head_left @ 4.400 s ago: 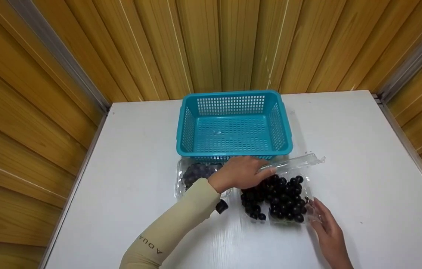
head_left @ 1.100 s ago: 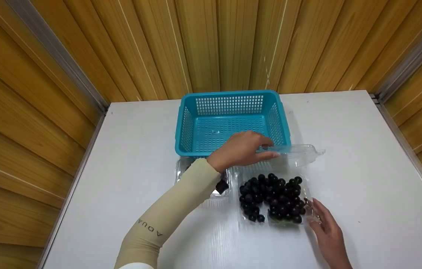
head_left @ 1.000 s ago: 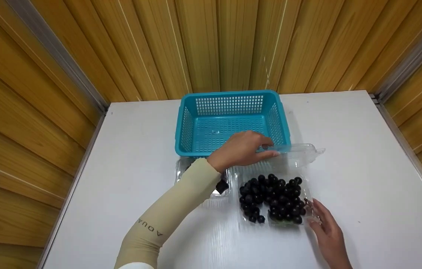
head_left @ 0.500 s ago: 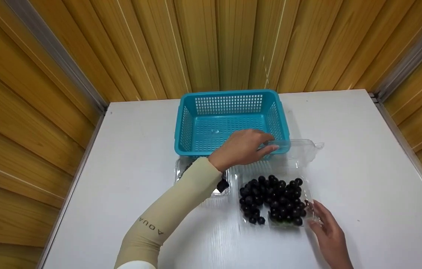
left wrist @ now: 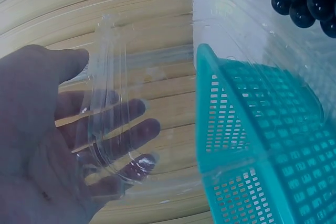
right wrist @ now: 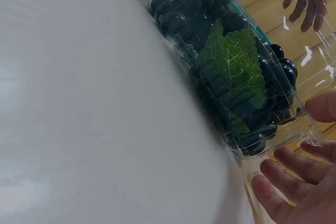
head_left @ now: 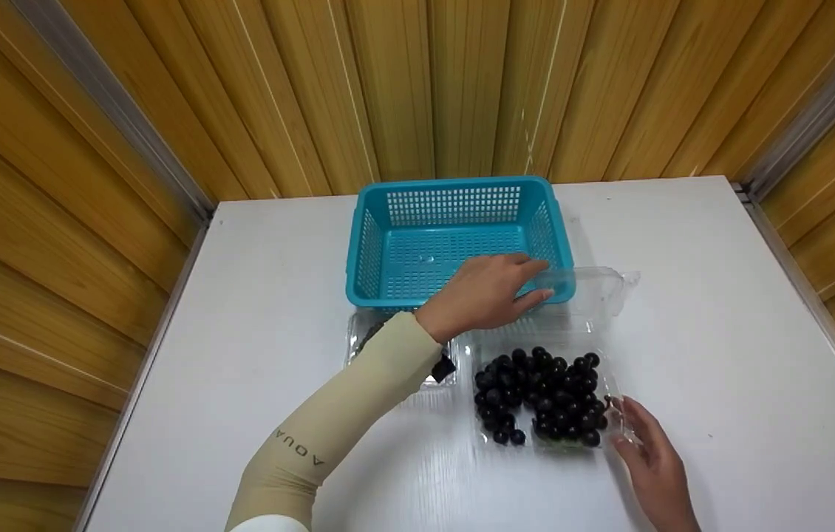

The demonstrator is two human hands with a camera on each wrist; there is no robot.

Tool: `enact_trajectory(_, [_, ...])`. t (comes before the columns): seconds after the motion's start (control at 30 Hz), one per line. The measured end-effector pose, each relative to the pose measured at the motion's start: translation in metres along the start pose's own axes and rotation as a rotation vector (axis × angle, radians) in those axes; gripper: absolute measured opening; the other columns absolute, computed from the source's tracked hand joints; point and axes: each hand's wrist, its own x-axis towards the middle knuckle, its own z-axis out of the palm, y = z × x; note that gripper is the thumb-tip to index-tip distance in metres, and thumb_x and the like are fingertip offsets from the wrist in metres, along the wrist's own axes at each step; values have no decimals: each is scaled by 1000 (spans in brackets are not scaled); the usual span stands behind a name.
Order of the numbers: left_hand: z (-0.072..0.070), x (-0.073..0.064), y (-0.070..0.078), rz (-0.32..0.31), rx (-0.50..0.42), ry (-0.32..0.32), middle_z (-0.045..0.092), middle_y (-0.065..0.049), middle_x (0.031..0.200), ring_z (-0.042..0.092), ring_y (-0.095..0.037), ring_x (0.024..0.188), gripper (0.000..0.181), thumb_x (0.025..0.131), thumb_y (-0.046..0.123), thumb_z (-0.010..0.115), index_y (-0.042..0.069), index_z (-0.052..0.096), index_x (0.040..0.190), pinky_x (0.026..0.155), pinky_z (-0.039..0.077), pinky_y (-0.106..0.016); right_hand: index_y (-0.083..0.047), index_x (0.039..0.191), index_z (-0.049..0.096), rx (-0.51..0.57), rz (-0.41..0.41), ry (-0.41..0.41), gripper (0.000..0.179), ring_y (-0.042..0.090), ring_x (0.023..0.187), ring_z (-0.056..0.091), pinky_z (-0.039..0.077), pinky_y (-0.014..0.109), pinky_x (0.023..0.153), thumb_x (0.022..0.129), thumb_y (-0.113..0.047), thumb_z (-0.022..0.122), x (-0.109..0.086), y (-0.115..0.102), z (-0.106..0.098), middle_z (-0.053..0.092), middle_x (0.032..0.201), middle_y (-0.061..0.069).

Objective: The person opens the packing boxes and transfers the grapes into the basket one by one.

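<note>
A clear plastic clamshell box (head_left: 466, 421) of dark grapes (head_left: 561, 399) lies with its lid (head_left: 595, 295) raised at the far side, overlapping the teal basket's front right corner. My left hand (head_left: 480, 292) is at the lid's left edge; in the left wrist view its fingers (left wrist: 123, 140) are spread and extended behind the clear lid, the thumb apart from them. My right hand (head_left: 658, 465) holds the box's right end, thumb on the upper rim and fingers at the side and below. A green leaf (right wrist: 236, 66) shows through the box wall in the right wrist view.
The teal basket (head_left: 454, 183) stands behind the box. To the left, a second clear box (head_left: 353, 336) with dark fruit is partly hidden under my left sleeve (head_left: 343, 414). Wood-look panels (head_left: 462, 89) enclose the white table (head_left: 262, 295) at the back and sides.
The lid has swung up and back from low over the grapes toward the basket, my left hand travelling with it. The left fingers have since loosened and spread. My right hand has stayed at the box's end.
</note>
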Motion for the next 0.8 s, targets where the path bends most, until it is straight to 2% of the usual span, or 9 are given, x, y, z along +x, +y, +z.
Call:
enact_trajectory(0.17, [0, 0, 3, -14, 44, 25, 55, 0, 141, 53, -18, 130, 51, 98, 48, 48, 22, 48, 142, 107, 42, -40, -12, 151, 30, 22, -24, 1, 57, -29, 112, 34, 35, -1, 88, 101, -28, 51, 2, -2, 0, 38, 152, 15])
enact_trajectory(0.3, [1, -2, 6, -10, 120, 80, 51, 0, 145, 46, -18, 135, 53, 98, 49, 48, 21, 47, 143, 111, 34, -47, -10, 150, 32, 48, -79, 15, 55, -25, 114, 40, 39, 1, 89, 101, -24, 51, 4, -3, 1, 43, 148, 16])
enact_trajectory(0.47, [1, -6, 12, 33, 184, 160, 47, 0, 146, 41, -18, 137, 53, 98, 49, 49, 20, 46, 142, 115, 30, -48, -9, 148, 35, 62, -138, 40, 51, -20, 117, 45, 43, 4, 88, 101, -17, 52, 7, -3, 3, 49, 144, 3])
enact_trajectory(0.63, [0, -8, 18, 80, 200, 197, 46, 0, 146, 39, -17, 138, 52, 97, 47, 51, 20, 46, 141, 116, 29, -43, -9, 146, 39, 68, -187, 64, 49, -17, 118, 47, 47, 7, 86, 99, -8, 52, 10, -4, 5, 50, 143, -2])
enact_trajectory(0.8, [0, -11, 24, 145, 204, 233, 46, 0, 145, 38, -16, 138, 49, 98, 44, 51, 19, 48, 140, 119, 25, -41, -12, 142, 47, 25, -217, 102, 44, -18, 118, 46, 46, 6, 85, 99, -8, 53, 11, -7, 6, 52, 141, -6])
